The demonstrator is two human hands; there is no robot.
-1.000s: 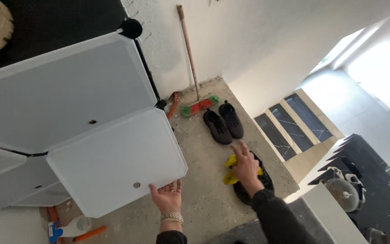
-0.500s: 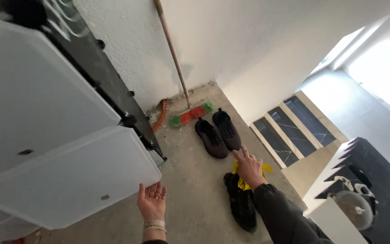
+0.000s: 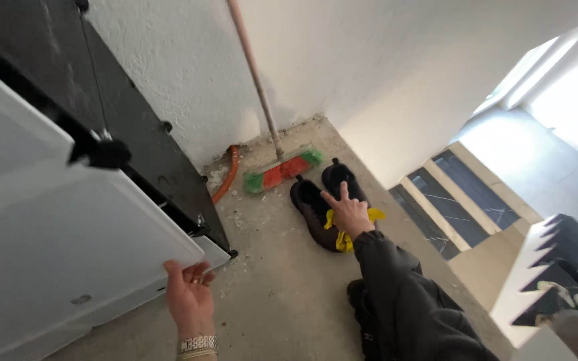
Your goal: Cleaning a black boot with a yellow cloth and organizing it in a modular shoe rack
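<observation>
Our left hand (image 3: 188, 297) grips corner of white cabinet door (image 3: 68, 247), door swung open. Right hand (image 3: 348, 212) holds yellow cloth (image 3: 342, 237), two fingers raised, above dark shoes (image 3: 322, 200). Judging: shoes not yet touched, door not yet shut.

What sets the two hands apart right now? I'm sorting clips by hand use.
The left hand grips the corner of a white cabinet door; the right hand holds a yellow cloth above a pair of dark shoes. The left hand sits close to the camera, the right hand reaches further out. The left wrist wears a metal watch; the right arm has a dark sleeve. Both hands are bare.
</observation>
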